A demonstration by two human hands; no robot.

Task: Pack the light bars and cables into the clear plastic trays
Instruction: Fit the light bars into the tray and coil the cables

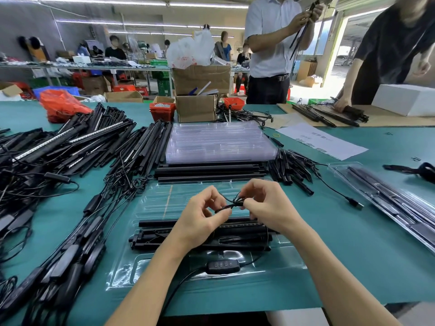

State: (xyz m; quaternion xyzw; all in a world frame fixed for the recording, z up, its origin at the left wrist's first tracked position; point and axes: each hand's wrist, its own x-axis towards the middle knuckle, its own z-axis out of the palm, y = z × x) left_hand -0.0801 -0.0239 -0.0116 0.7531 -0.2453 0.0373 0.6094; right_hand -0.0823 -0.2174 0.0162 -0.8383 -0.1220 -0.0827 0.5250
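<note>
A clear plastic tray (pixel 153 203) lies in front of me on the green table. Black light bars (pixel 155 234) lie across its middle slots, and a black inline controller (pixel 223 266) sits in its near pocket. Above the tray, my left hand (pixel 200 220) and my right hand (pixel 266 205) both pinch a small bundle of thin black cable (pixel 231 203) between fingertips. Behind the tray lie more loose bars (pixel 207 171), and a stack of empty clear trays (pixel 219 142) stands behind them.
A big heap of bars and cables (pixel 58 161) covers the left side. Loose connectors (pixel 292 170) and a USB plug (pixel 355 204) lie to the right, beside a packed tray (pixel 386 201). Boxes (pixel 195 107) and two standing people are across the table.
</note>
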